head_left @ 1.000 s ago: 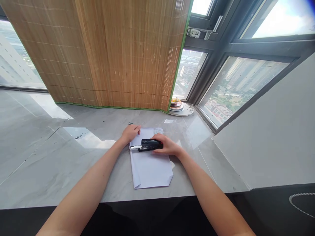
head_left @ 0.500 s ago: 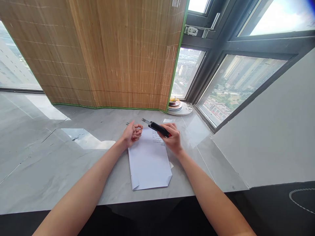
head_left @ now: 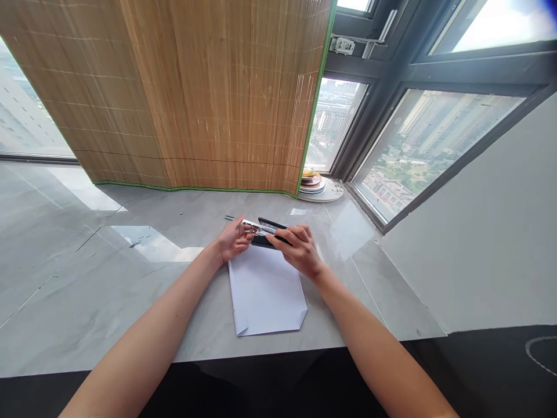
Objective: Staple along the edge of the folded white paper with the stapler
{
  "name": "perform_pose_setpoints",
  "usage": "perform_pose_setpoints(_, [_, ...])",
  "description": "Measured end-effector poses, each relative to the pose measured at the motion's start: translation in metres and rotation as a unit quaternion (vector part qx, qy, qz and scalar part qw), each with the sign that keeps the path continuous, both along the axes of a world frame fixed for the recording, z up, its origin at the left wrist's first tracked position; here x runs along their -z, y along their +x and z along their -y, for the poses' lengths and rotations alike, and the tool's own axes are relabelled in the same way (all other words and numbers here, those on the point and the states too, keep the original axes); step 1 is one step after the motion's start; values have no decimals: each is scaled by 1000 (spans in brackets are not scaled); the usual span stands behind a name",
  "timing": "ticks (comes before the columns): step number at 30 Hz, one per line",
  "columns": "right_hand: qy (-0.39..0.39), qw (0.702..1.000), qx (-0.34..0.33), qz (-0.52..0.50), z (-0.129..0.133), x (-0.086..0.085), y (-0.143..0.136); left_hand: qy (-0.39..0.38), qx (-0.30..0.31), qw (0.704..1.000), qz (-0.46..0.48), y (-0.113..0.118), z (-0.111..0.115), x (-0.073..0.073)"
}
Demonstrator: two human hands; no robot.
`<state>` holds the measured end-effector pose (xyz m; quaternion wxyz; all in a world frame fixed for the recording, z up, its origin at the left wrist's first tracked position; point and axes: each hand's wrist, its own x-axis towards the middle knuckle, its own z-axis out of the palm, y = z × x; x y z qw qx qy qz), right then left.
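Observation:
My right hand (head_left: 301, 249) is wrapped round the rear of a black stapler (head_left: 274, 223) held above the paper. The stapler is spread apart: its black top cover is lifted, and the metal staple channel shows between cover and base. At the channel's front end, the thumb and fingers of my left hand (head_left: 233, 239) are closed on the stapler. Whether staples lie in the channel is too small to tell. Beneath both hands lies a white paper packet (head_left: 267, 296) with folded lower corners; the stapler and my right hand cover its upper part.
Small dark strips (head_left: 229, 217) lie just beyond my left hand on the grey marbled counter (head_left: 143, 302). A small pale piece (head_left: 299, 212) rests behind the stapler. Stacked plates (head_left: 314, 187) stand in the window corner, beside a hanging bamboo blind (head_left: 195, 98).
The stapler has gone from closed to spread apart, and it now lies nearly level. My left hand, which was beside its tip, has taken hold of the front end.

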<state>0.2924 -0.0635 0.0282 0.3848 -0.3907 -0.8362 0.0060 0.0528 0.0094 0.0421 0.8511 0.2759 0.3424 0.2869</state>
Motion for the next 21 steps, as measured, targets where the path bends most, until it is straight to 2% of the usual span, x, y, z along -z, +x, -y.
perform_pose_setpoints(3, [25,994,41,-98,1,-4,-1,24,-30,999,32,-2,-1,-2])
perform_pose_setpoints(5, [0,983,40,-180,1,-9,2,50,-80,995,44,-2,-1,-2])
perform_pose_setpoints(7, [-75,971,-11,-226,1,-14,8,95,-143,985,28,-1,-2,0])
perform_pose_setpoints(9, [-167,956,-86,-226,3,-17,14,152,-179,972,-4,0,-3,4])
perform_pose_setpoints(12, [-252,937,-161,-181,4,-17,16,229,-137,963,-47,2,-5,11])
perform_pose_setpoints(15, [-271,935,-182,-141,3,-14,9,287,-77,951,-86,2,-4,16])
perform_pose_setpoints(17, [-271,936,-188,-124,2,-13,5,315,-78,940,-104,1,-4,16])
perform_pose_setpoints(21, [-270,939,-186,-102,-1,-12,4,359,-117,919,-113,1,-1,14])
